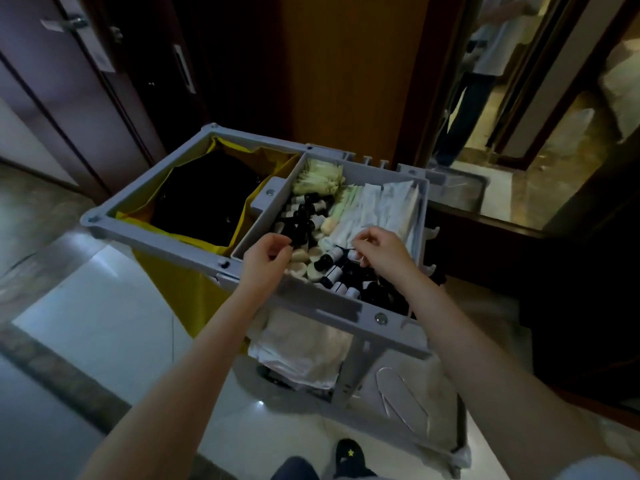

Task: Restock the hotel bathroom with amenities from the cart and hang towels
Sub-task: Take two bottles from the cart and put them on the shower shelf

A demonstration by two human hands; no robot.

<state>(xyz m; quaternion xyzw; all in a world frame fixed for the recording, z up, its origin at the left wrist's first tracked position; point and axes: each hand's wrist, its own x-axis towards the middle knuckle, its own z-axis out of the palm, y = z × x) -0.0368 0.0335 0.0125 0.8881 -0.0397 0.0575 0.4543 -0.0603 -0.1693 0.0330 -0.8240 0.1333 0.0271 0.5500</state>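
A grey housekeeping cart (329, 308) stands in front of me. Its top tray holds several small dark bottles (304, 216), white sachets (388, 206), pale packets (317, 178) and round white caps (301, 265). My left hand (268, 252) hovers over the tray's near left corner, fingers curled, thumb and fingertips pinching a small dark bottle (294, 241). My right hand (379, 249) reaches into the tray's middle, its fingers curled down among bottles and white packets; what it holds is hidden. Folded white towels (301, 348) lie on the lower shelf.
A yellow bag with a dark inside (204, 199) fills the cart's left half. Dark wooden doors (86, 81) stand behind to the left. At right a mirror (519, 98) reflects a person. My dark shoe (349, 457) is on the pale tiled floor.
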